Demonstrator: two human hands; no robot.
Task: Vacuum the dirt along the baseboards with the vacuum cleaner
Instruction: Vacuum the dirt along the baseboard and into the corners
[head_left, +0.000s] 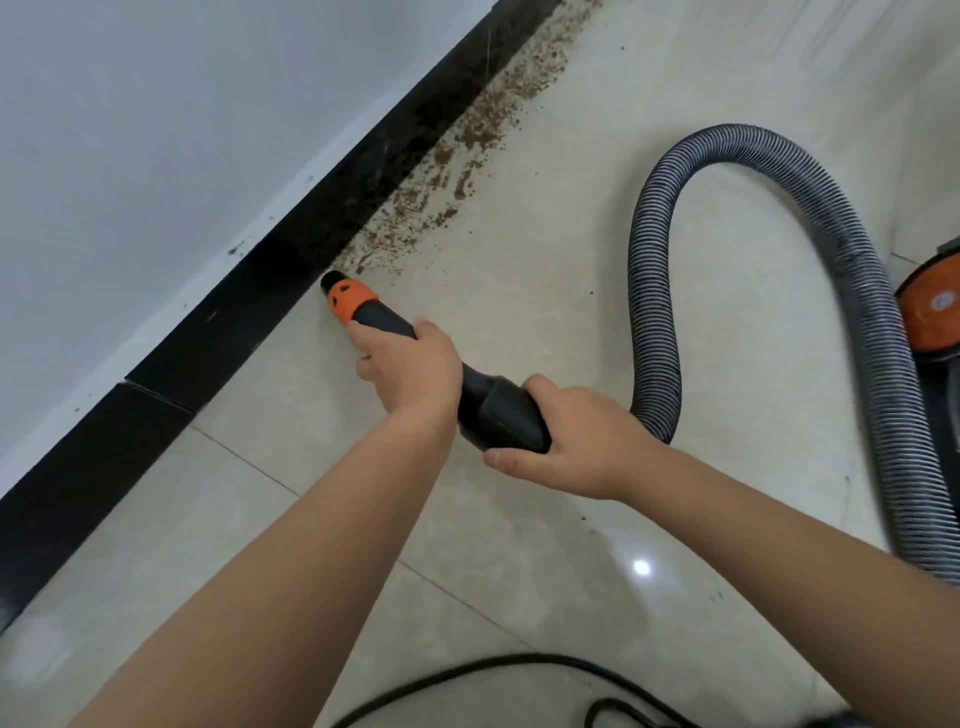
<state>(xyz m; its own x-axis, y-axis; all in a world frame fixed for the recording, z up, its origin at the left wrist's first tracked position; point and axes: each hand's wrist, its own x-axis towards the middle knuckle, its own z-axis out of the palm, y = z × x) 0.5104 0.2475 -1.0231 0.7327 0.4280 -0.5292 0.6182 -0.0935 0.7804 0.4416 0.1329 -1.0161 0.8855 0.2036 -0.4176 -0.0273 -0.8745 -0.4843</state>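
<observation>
your left fingers (363, 332) curl round the front of the black handle tube (387, 319), just behind the orange collar (350, 301), so your left hand (410, 369) sits close to the working end and can likely steer it finely. your right fingers (506, 460) wrap under the wider black cuff (498, 421) where the tube meets the hose, and your right hand (587, 436) holds that rear end up, probably to carry the hose's weight and set the angle. held this way, the tube slants down toward the wall and the small black nozzle tip (328, 280) lands right in the corner where the black baseboard (249, 306) meets the pale tiled floor (545, 291). the tip sits at the near end of the dirt (441, 171), a brown crumbly band that hugs the baseboard and runs away from you toward the top of the view, with a few specks scattered out onto the tiles. the stretch of baseboard nearer you looks free of crumbs, so i judge most of the band is yet to be picked up, and working along the wall away from you seems the natural line. the grey ribbed hose (654, 291) loops up and over on your right and drops to the orange vacuum body (930, 317) at the right edge, leaving slack for you to reach further. a black power cord (467, 670) lies across the floor near your feet; it could snag if you step forward.
</observation>
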